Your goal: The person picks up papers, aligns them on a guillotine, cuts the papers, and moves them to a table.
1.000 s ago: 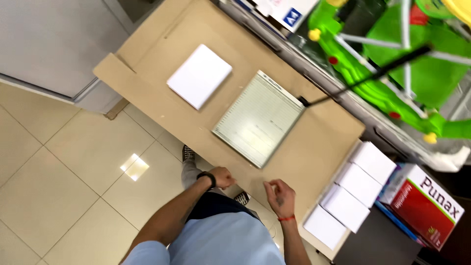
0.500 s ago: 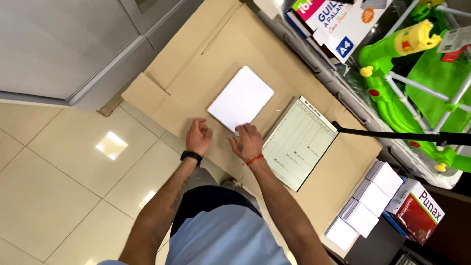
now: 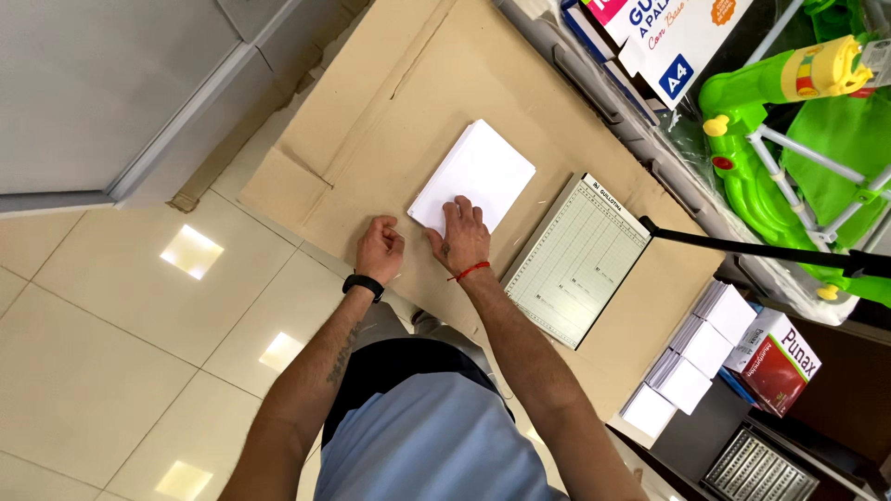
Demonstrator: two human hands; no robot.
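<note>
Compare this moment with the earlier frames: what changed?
Both hands moved from the cardboard's near edge up to the paper stack. The right hand now rests flat on its near corner; the left hand sits curled beside it on the cardboard. Stack, paper cutter and small stacks stayed put.

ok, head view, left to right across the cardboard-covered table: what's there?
Left hand → right hand resting on the white paper stack → paper cutter board → row of small white paper stacks → red ream package.
</note>
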